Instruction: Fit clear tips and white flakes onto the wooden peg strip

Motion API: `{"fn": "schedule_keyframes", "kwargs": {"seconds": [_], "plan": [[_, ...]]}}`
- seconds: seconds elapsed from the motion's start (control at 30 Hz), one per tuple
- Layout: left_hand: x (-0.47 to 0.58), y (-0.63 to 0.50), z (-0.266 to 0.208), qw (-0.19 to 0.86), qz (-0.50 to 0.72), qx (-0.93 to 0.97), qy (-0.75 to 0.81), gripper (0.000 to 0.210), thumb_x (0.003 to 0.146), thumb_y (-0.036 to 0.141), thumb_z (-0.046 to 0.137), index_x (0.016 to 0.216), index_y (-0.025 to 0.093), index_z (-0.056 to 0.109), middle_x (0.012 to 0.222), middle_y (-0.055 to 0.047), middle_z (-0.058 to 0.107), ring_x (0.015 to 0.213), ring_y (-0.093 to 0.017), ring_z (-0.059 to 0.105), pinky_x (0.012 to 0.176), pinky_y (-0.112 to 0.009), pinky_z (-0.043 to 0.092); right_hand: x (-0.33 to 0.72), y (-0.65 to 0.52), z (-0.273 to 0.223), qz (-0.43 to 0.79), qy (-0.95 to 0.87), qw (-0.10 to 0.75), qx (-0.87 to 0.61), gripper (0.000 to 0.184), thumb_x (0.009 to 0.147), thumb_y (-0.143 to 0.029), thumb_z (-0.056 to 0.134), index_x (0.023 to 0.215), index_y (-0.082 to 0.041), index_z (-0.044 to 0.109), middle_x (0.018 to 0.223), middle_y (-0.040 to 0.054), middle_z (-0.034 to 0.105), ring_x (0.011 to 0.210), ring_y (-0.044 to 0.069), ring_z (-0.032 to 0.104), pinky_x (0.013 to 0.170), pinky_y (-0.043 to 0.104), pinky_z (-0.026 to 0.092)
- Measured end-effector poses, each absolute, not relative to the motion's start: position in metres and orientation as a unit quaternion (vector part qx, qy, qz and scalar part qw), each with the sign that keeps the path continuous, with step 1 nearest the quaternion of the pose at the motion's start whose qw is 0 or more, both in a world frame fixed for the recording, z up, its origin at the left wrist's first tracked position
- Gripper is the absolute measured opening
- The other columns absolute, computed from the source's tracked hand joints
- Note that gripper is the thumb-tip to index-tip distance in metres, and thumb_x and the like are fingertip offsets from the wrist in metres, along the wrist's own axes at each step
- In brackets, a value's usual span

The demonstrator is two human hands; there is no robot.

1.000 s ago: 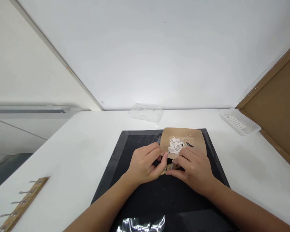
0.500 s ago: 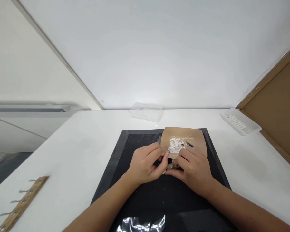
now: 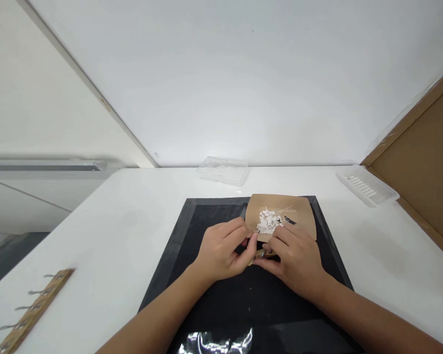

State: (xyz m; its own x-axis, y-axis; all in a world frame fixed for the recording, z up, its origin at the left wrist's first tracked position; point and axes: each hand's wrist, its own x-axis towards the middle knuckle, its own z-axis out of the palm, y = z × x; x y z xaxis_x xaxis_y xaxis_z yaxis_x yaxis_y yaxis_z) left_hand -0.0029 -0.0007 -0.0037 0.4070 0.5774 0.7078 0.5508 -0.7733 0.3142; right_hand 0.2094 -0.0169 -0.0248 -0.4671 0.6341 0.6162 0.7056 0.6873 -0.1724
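A small yellowish-brown piece with shiny metal parts (image 3: 260,253) shows between my hands, low over the black mat. My right hand (image 3: 293,255) is closed on it, thumb below and fingers curled above. Beside it, my left hand (image 3: 224,248) pinches thumb and fingers together at the piece's left end. What lies in that pinch is hidden. Just beyond my fingertips lies a brown paper sheet (image 3: 305,216) carrying a heap of small white scraps (image 3: 268,221) and a dark strip (image 3: 290,221).
The black mat (image 3: 239,305) covers the middle of the white table (image 3: 110,231). At the lower left lies a wooden rack with metal hooks (image 3: 35,312). A clear plastic box (image 3: 223,170) stands at the back, and a translucent tray (image 3: 367,186) with white pieces sits right, near a cardboard panel (image 3: 424,162).
Both hands hold nearly the same pose. The piece between them appears very slightly shifted or turned; otherwise nothing has moved.
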Motion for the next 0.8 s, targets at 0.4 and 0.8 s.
{"fn": "schedule_keyframes", "kwargs": {"seconds": [0.4,0.8], "plan": [[-0.0025,-0.0004,-0.0045,0.019,0.434,0.838,0.331,0.015,0.094,0.011,0.061,0.081,0.018,0.064,0.067,0.001,0.057,0.057,-0.012,0.051,0.053,-0.025,0.039,0.2086,-0.0176,-0.0261,-0.061,-0.864,0.307,-0.395,0.039,0.092,-0.050,0.082,0.076,-0.021,0.061,0.075,0.0009,0.063,0.074,0.020,0.058,0.071,0.037,0.041],[-0.0029,0.0004,-0.0060,0.013,0.445,0.835,0.324,0.015,0.092,0.009,0.063,0.081,0.018,0.062,0.066,0.002,0.055,0.058,-0.012,0.049,0.053,-0.026,0.038,0.2117,-0.0180,-0.0202,-0.015,-0.857,0.339,-0.389,0.043,0.083,-0.060,0.087,0.084,-0.022,0.067,0.080,0.0004,0.067,0.078,0.021,0.061,0.075,0.038,0.036]]}}
